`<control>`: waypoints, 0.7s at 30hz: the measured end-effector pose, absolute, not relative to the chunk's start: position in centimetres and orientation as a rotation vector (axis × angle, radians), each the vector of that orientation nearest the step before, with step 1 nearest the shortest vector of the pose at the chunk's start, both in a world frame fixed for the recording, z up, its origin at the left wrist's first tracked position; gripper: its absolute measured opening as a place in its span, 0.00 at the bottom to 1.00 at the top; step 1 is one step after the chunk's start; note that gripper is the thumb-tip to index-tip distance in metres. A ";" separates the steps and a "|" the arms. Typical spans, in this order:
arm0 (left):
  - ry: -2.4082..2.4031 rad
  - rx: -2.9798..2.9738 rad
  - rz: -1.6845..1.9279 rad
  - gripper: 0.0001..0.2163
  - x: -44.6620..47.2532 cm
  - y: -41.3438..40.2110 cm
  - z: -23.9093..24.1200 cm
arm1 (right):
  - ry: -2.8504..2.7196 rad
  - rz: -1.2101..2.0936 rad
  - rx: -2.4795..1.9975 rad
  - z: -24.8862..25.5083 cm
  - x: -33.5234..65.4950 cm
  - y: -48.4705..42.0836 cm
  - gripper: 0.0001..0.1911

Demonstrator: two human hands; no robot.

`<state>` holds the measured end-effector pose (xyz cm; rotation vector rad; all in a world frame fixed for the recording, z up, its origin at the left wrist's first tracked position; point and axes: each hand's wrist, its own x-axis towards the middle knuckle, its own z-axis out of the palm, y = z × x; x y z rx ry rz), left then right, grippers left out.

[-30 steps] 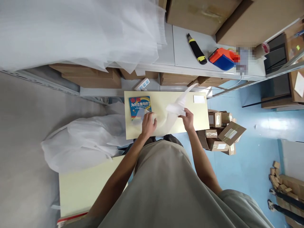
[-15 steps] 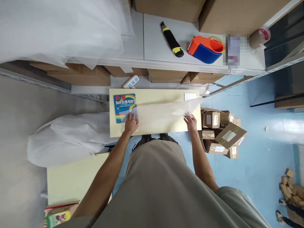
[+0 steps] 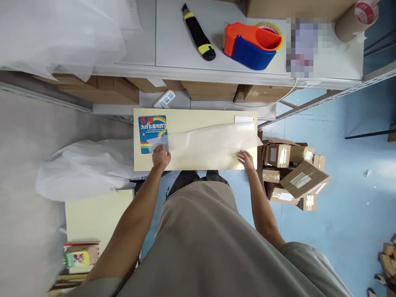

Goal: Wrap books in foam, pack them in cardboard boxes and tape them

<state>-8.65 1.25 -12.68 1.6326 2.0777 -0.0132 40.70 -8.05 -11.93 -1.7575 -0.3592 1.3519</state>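
Observation:
A translucent white wrapping sheet [image 3: 198, 142], probably foam or plastic film, lies lengthwise across a pale yellow board [image 3: 185, 163]. Its left end overlaps the lower right part of a blue book [image 3: 151, 126] with a banana and Chinese characters on its cover. My left hand [image 3: 161, 157] rests on that end of the sheet, at the book's lower right corner, fingers lying on the film. By the sheet's lower right edge is my right hand [image 3: 246, 161], its fingers apart and nothing visibly gripped. A white card [image 3: 244, 119] is partly under the sheet's upper right.
On the shelf above are a box cutter [image 3: 199, 35], an orange and blue tape dispenser [image 3: 252, 45] and a tape roll [image 3: 355, 20]. Cardboard parcels [image 3: 298, 179] are piled right of the board. More white film [image 3: 89, 167] bunches at left, above books [image 3: 81, 255].
The sheet's raised right corner has come down, and the sheet now lies flatter over the board. My right hand's fingers have spread from the film. The view has shifted.

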 end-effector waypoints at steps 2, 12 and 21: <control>2.043 1.629 -0.024 0.34 -8.5 0.7 -13.0 | -0.369 1.291 -1.843 -12.4 41.1 -7.9 0.23; 1.933 1.674 -0.055 0.34 -10.7 2.0 -13.2 | -0.857 0.759 -2.150 -13.4 40.5 -6.1 0.30; 1.894 1.697 0.004 0.32 -15.1 4.8 -13.6 | -1.460 0.889 -2.244 -13.8 34.6 -8.1 0.36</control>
